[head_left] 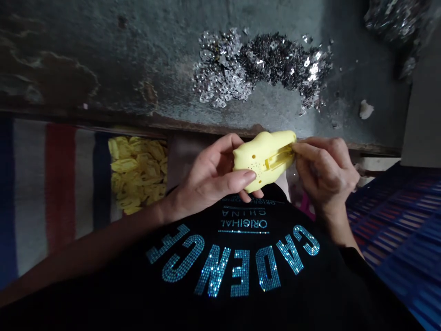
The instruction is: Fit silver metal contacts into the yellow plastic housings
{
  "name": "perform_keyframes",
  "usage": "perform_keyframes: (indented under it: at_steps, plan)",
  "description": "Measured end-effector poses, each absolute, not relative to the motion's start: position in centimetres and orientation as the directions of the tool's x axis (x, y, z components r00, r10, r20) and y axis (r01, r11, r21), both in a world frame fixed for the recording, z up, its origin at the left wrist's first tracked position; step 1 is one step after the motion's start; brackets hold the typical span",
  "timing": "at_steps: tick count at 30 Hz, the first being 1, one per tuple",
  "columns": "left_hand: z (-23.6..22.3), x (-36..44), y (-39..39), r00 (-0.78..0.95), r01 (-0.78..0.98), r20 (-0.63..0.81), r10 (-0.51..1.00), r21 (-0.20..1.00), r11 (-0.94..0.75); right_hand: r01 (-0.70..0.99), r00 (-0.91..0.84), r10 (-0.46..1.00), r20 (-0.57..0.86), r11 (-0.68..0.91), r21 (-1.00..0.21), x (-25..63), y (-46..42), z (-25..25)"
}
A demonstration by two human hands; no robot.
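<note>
My left hand [220, 177] is closed around a yellow plastic toy shell [248, 162], thumb pressed on its face and fingers behind it. A cluster of small holes, two larger holes and a long open slot like a battery compartment [279, 157] show on the shell. At the slot's right end, my right hand [325, 170] pinches with thumb and forefinger; whatever lies between the fingertips is too hidden to make out. Beyond the shell, small silvery metal pieces [223, 69] and darker metal pieces [275, 59] lie heaped on the worktable [165, 41].
Below the table edge at left, many yellow plastic parts [138, 170] are piled beside a striped sheet [60, 184]. A blue slatted crate [403, 220] stands at right. A bag of shiny pieces [396, 20] and a small white scrap [365, 109] rest on the table's right side.
</note>
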State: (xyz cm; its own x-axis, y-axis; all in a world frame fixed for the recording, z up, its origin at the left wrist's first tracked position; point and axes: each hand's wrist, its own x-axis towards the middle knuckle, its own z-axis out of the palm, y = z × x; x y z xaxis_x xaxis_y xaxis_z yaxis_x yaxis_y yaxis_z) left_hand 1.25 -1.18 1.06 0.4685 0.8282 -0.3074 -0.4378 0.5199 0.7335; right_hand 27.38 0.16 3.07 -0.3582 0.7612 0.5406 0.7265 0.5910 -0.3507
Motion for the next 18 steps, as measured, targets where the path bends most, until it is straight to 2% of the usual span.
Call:
perform_keyframes:
  at_steps: [5,8,12,18]
  plan:
    - [1.1,1.3,-1.2,0.433,-0.448,-0.32,0.842,0.735,0.51,0.609,-0.201,0.899,0.389,0.426,-0.669,28.3,0.8,2.2]
    - [1.4,1.2,-1.2,0.436,-0.43,-0.306,0.846,0.755,0.495,0.5,-0.181,0.945,0.271,0.326,-0.802,29.3,1.6,1.6]
    - [1.7,1.2,-1.6,0.438,-0.373,-0.261,0.86,0.818,0.438,0.418,-0.287,0.949,0.132,0.248,-0.874,29.8,2.6,1.9]
    - [1.9,1.4,-2.1,0.412,-0.257,-0.191,0.891,0.914,0.314,0.372,-0.302,0.948,0.096,0.21,-0.904,29.2,3.3,2.2]
